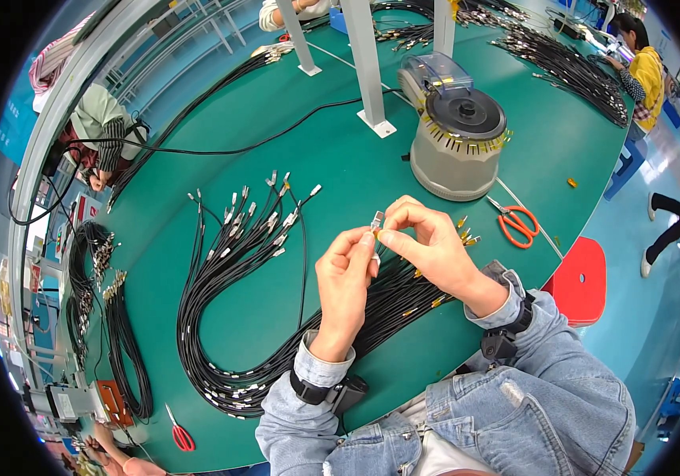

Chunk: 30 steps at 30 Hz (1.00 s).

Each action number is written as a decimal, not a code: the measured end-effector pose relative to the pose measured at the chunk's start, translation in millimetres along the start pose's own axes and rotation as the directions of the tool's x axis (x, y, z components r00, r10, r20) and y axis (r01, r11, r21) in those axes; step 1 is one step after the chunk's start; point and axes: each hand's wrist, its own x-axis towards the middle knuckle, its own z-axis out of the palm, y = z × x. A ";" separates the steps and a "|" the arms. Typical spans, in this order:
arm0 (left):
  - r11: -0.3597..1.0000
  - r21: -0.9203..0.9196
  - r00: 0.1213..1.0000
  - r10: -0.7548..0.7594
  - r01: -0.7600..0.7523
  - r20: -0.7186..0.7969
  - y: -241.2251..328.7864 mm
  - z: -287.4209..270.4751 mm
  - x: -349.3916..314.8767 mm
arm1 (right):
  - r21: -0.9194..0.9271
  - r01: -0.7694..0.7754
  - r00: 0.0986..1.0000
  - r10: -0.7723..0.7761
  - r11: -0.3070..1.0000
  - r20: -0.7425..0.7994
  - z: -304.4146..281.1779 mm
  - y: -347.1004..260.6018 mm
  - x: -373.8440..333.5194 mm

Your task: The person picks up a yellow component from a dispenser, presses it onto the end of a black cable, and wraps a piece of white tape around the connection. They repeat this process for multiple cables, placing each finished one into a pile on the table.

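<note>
Close together above the green table, my left hand and my right hand both pinch the end of a black cable. Its silver connector sticks up between my fingertips. A bit of yellow tape shows at the right fingertips, against the cable just under the connector. Below my hands lies a thick bundle of black cables, curved in a U. Its left ends carry bare silver connectors; several ends by my right hand show yellow tape.
A round tape dispenser with yellow strips around its rim stands beyond my right hand. Orange-handled scissors and red scissors lie on the green table. A red stool stands at right. More cable bundles and other people surround the table.
</note>
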 end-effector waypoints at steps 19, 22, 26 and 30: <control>0.998 -0.049 0.999 0.047 -0.048 -0.013 -5.4 4.5 -2.7 | 0.035 -0.012 1.000 0.012 0.999 -0.014 -1.0 8.4 -1.2; 0.997 -0.052 0.999 0.051 -0.051 -0.004 -5.5 4.9 -2.5 | 0.029 -0.009 1.000 0.010 1.000 -0.019 -1.8 8.4 -1.2; 0.997 -0.049 0.998 0.060 -0.061 -0.017 -4.6 4.9 -4.3 | 0.022 -0.014 1.000 0.014 1.000 -0.019 -0.5 7.0 -1.5; 0.998 -0.048 0.999 0.051 -0.051 -0.013 -4.8 5.4 -4.5 | 0.008 -0.018 1.000 0.018 1.000 -0.021 -1.5 8.0 -1.6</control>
